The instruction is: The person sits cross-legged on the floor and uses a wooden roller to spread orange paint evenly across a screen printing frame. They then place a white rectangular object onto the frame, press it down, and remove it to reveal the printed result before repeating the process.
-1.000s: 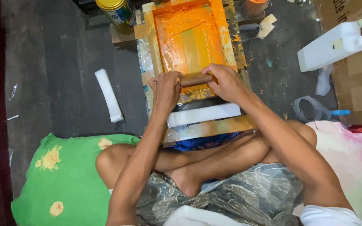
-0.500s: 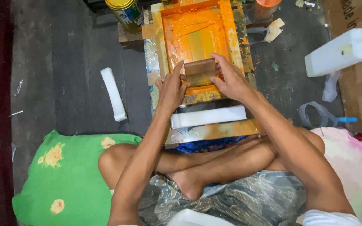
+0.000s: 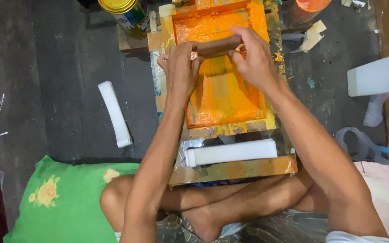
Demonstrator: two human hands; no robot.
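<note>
The head view looks straight down on a person sitting cross-legged on a dark floor (image 3: 59, 90), working a screen-printing frame (image 3: 221, 67) that is coated in orange ink. Both hands grip 1 wooden-handled squeegee (image 3: 217, 46), which lies crosswise near the far end of the frame, over the inked mesh. The left hand (image 3: 181, 67) closes around the squeegee's left end, fingers curled over the top and thumb tucked toward the handle. The right hand (image 3: 253, 56) wraps the right end, fingers pressed together across the top edge and thumb behind. The 2 hands sit close to each other, with the brown handle showing between them.

Below the hands, the mesh shows a smoother, paler orange band running toward the person. The frame rests on a board (image 3: 230, 168) smeared with yellow and orange, and a folded white stack (image 3: 230, 152) lies on the near part of that board, just beyond the crossed legs. A second white folded stack (image 3: 115, 112) lies on the floor to the left, well apart from the frame. A yellow-lidded tin can (image 3: 124, 11) stands at the frame's far left corner. A white plastic jug (image 3: 379, 74) lies at the right edge. A green cushion with yellow flowers (image 3: 64, 198) lies beside the left knee.
</note>
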